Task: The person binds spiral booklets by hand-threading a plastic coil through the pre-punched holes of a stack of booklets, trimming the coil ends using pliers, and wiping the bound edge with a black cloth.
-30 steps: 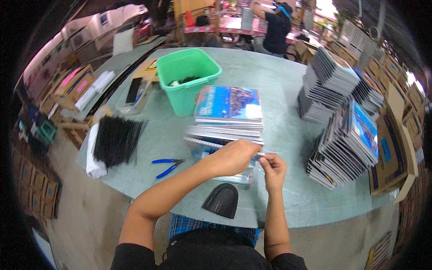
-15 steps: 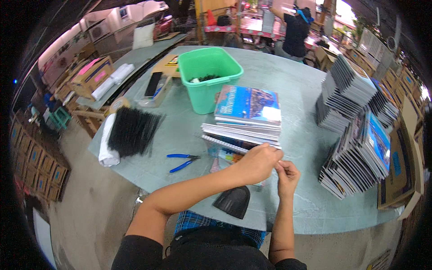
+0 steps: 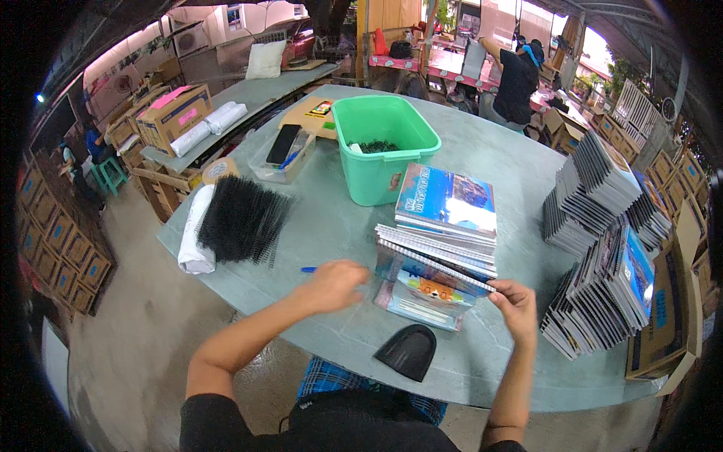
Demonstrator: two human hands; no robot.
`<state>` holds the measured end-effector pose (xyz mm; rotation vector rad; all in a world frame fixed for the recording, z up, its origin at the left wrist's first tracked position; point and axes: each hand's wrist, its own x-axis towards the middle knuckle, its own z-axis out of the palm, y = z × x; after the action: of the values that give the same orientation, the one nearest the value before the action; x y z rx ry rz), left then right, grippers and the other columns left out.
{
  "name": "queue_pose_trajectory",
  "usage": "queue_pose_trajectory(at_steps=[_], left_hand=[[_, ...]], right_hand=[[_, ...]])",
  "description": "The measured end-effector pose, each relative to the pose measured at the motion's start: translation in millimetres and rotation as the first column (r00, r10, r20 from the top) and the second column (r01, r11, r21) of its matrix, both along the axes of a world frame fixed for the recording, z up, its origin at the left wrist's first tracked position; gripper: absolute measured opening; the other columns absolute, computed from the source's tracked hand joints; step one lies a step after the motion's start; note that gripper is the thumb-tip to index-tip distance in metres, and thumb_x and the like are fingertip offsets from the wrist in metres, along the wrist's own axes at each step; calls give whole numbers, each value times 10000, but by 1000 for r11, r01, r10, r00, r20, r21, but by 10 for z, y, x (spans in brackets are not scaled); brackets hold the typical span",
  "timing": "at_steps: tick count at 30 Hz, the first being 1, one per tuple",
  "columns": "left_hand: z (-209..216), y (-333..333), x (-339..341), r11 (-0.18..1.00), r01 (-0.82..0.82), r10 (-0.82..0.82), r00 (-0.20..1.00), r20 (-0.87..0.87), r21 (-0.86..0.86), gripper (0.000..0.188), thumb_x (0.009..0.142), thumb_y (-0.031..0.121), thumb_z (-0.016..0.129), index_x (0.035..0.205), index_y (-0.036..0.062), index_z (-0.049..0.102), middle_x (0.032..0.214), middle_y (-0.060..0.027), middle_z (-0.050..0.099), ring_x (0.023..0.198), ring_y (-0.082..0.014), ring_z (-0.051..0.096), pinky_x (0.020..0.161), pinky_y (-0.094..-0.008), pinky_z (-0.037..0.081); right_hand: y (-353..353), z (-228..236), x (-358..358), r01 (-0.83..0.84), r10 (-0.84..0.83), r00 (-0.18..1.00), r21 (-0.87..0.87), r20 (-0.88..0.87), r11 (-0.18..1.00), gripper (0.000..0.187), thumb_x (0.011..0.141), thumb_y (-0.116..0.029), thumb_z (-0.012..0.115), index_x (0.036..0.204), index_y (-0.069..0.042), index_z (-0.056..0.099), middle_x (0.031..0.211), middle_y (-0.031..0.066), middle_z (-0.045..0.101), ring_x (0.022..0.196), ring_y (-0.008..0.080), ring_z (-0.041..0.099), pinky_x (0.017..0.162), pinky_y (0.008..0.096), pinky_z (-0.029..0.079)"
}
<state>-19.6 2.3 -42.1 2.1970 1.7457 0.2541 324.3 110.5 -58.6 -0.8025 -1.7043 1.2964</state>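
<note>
My right hand (image 3: 517,307) pinches the right end of a spiral-bound notebook (image 3: 422,264), which leans upright against a stack of notebooks (image 3: 444,197) with blue picture covers. My left hand (image 3: 337,286) is over the pliers, left of that notebook. Only a blue handle tip (image 3: 309,269) of the pliers shows past it; the fingers are smeared by motion, so a grip on the pliers cannot be made out. A light-coloured booklet with a cartoon animal (image 3: 422,301) lies in front of the notebook. Nearer me is a black rounded pad (image 3: 407,352).
Behind the stack stands a green bin (image 3: 384,169) with black bits inside. Black binding coils (image 3: 242,218) lie on a white roll (image 3: 197,233) at left. Tall notebook stacks (image 3: 602,279) and a cardboard box (image 3: 666,309) are at right. Another person (image 3: 516,87) works far back.
My left hand has left the notebook's right end and moved left over the pliers. My right hand still pinches that end. The view has shifted, moving the table scene rightward and down.
</note>
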Motion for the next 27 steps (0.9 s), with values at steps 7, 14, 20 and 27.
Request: queue_pose_trajectory(at_steps=[7,14,20,27], left_hand=[[-683,-123,-458,974,-223,214,966,-148,-49,633,658,134,682,1252,77,473,1152,-215,487,1116,-358,450,902,-447,401],[-624,-227,-298,946,-264,301,930,209,-189,408,758,141,544,1149,38,491,936,-158,579,790,-290,596,710,-391,467],[97,-190,-19,904,-138,411,540,735,-404,422,821,206,515,1201,30,459,944,-91,572,742,-150,594,644,-289,456],[137,-210,72,903,-221,429,504,749,-368,320,817,236,482,1072,41,475,778,-90,548,659,-174,567,561,-307,447]], right_hand=[[-384,916,-1369,-379,-95,664,444,742,812,324,774,-177,634,1064,-37,603,957,227,614,857,353,609,746,409,487],[-27,614,-1884,-224,-51,866,477,497,850,214,745,-72,658,954,-26,653,864,152,667,754,270,653,694,342,513],[-63,711,-1944,-279,110,869,294,483,914,274,733,29,634,1000,-30,655,916,116,676,816,189,643,749,290,501],[-40,769,-1929,-366,217,828,205,517,908,360,726,68,597,1047,-81,660,891,95,668,747,173,599,718,283,476]])
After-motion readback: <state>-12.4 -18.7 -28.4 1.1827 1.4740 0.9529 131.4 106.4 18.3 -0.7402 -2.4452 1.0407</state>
